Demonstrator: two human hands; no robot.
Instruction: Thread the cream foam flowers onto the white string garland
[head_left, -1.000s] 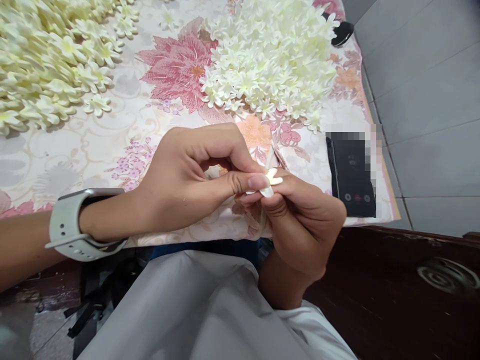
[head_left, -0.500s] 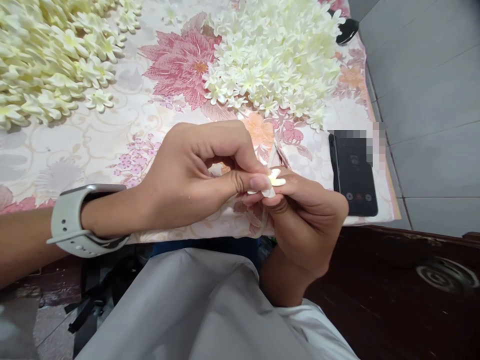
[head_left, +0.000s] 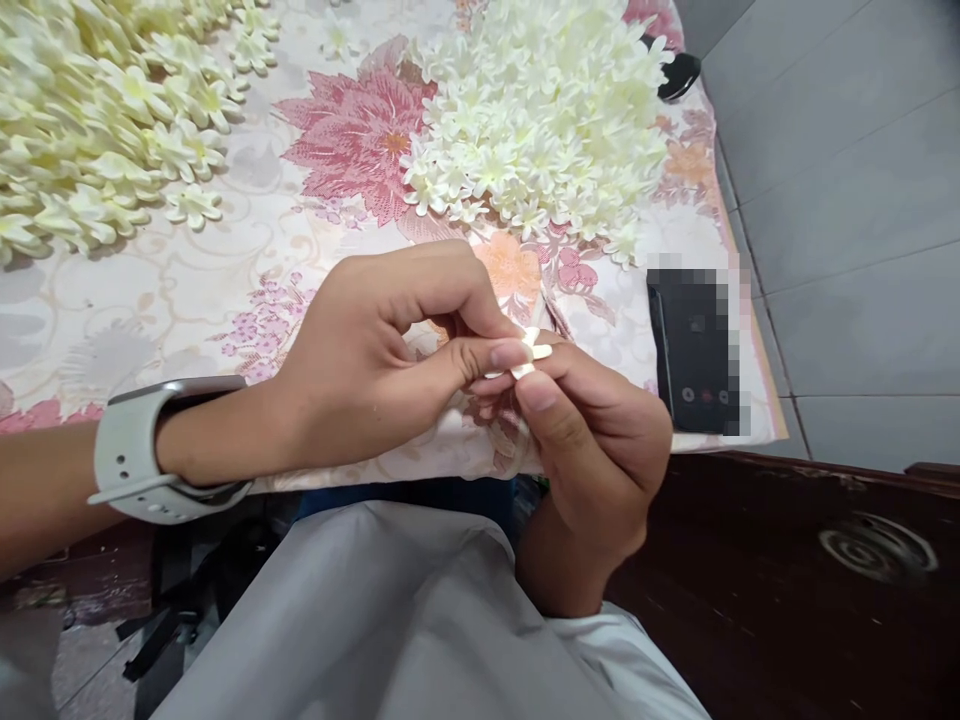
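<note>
Pinched between the thumb and index finger of my left hand (head_left: 375, 350) is a small white artificial flower (head_left: 538, 351), its petals pointing right. My right hand (head_left: 600, 430) closes on the same flower from below and the right, with its thumb at the lower petal and its index finger behind. Fingers cover most of the flower. A thin pale strip (head_left: 520, 450) hangs below the fingers near the table edge; where its upper end goes is hidden. My left wrist wears a watch with a light band (head_left: 127, 460).
A heap of cream flowers (head_left: 112, 130) lies at the left, and a pile of whiter flowers (head_left: 540, 120) behind my hands. A black phone (head_left: 690, 350) rests at the right on the floral tablecloth (head_left: 247, 220). A tiled wall (head_left: 847, 200) borders the right side.
The flower has turned slightly between my fingers. My right thumb has shifted up and left against its lower petal. The whole view has moved a little.
</note>
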